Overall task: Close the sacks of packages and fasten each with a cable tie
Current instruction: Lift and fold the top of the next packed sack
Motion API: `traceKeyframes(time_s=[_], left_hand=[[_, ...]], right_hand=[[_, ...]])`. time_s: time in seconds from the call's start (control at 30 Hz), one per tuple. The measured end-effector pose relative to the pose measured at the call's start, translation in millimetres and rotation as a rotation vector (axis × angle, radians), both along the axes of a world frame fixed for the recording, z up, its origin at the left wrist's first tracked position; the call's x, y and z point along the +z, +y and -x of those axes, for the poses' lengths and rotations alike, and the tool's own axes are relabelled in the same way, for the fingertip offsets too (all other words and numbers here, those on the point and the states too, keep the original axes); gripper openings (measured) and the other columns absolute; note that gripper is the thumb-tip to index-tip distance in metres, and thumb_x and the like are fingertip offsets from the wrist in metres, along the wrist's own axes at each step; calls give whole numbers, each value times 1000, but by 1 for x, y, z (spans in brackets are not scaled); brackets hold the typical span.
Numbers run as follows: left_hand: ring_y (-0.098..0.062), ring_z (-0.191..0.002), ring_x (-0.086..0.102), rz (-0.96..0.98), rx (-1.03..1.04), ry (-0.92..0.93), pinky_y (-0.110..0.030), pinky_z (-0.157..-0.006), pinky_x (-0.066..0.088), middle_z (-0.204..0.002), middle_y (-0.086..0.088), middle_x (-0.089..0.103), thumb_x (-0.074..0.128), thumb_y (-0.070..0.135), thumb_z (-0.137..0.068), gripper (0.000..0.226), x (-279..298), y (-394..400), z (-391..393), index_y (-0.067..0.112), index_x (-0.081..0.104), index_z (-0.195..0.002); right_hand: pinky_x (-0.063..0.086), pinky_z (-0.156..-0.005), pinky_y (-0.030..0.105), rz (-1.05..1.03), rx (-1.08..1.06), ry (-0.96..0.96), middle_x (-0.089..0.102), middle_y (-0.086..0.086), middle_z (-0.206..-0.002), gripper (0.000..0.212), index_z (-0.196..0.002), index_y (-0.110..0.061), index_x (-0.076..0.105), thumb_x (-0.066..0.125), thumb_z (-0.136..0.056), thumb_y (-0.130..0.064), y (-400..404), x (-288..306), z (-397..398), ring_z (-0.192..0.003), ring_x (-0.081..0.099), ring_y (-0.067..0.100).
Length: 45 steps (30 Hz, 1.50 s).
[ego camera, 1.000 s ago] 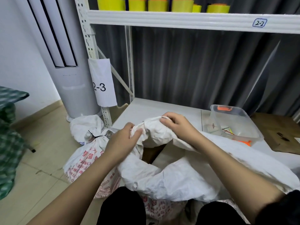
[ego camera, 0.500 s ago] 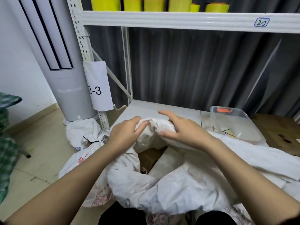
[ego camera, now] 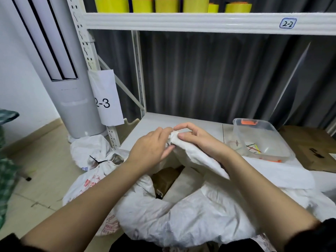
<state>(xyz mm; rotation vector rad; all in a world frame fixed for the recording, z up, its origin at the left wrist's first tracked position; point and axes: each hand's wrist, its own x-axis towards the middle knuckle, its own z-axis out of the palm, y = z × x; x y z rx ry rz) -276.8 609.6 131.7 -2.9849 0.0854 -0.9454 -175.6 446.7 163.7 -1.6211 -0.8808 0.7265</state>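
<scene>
A white woven sack (ego camera: 190, 220) lies open in front of me, with a brown package (ego camera: 166, 178) and a pale one showing inside its mouth. My left hand (ego camera: 151, 150) and my right hand (ego camera: 198, 138) meet above the opening, both gripping the bunched far rim of the sack (ego camera: 175, 138). A second sack (ego camera: 85, 186) with red print sits on the floor to the left, its neck fastened by a black cable tie (ego camera: 99, 161). Loose coloured cable ties (ego camera: 252, 148) lie in a clear plastic box (ego camera: 263, 140) on the right.
A low white shelf board (ego camera: 181, 122) carries the box and a brown cardboard sheet (ego camera: 312, 148). A white rack post (ego camera: 112, 135) bears a paper label reading 2-3. A grey tower unit (ego camera: 72, 84) stands at left. Yellow rolls (ego camera: 154, 5) line the upper shelf.
Both hands have drawn closer together, gathering the sack's rim into a tighter bunch and lifting it slightly toward the shelf. The view has shifted a little left.
</scene>
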Motion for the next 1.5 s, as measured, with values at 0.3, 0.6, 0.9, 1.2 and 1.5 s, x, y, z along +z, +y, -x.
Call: traceKeyframes(time_s=[0.3, 0.6, 0.9, 1.2, 1.5], left_hand=[[-16, -88, 59, 271, 79, 274, -28, -64, 33, -89, 8, 60, 28, 45, -100, 29, 8, 8, -11, 30, 52, -96], [-18, -99, 58, 172, 68, 205, -30, -81, 41, -110, 1, 64, 29, 48, -98, 38, 13, 4, -5, 25, 50, -120], [-21, -84, 62, 17, 45, 90, -29, -62, 40, -100, -1, 64, 27, 49, -97, 43, 20, -26, -27, 19, 49, -119], [-17, -96, 59, 279, 18, 301, -29, -77, 40, -105, 5, 65, 24, 40, -102, 38, 26, -7, -36, 27, 60, -105], [-17, -96, 59, 64, -97, 134, -27, -74, 44, -114, 1, 59, 42, 50, -94, 42, 26, -33, -39, 20, 46, -122]], right_hand=[[37, -86, 35, 579, -160, -1043, 64, 3, -119, 51, -142, -36, 28, 35, -96, -57, -38, -2, 16, -108, 56, 26], [45, -71, 14, -42, -252, -258, 65, -12, -86, 9, -96, -27, 60, 62, -92, -34, -37, -4, -5, -79, 60, 1], [46, -82, 27, 68, -212, -201, 65, -3, -102, 33, -119, -29, 52, 52, -93, -50, -27, 16, -1, -94, 63, 8], [43, -63, 33, 155, -285, -421, 61, 9, -70, 14, -94, -32, 53, 53, -93, -46, -57, 10, -9, -64, 56, 17], [43, -69, 35, -95, -278, -211, 59, 4, -85, 18, -105, -30, 54, 60, -90, -38, -37, 8, -9, -75, 55, 17]])
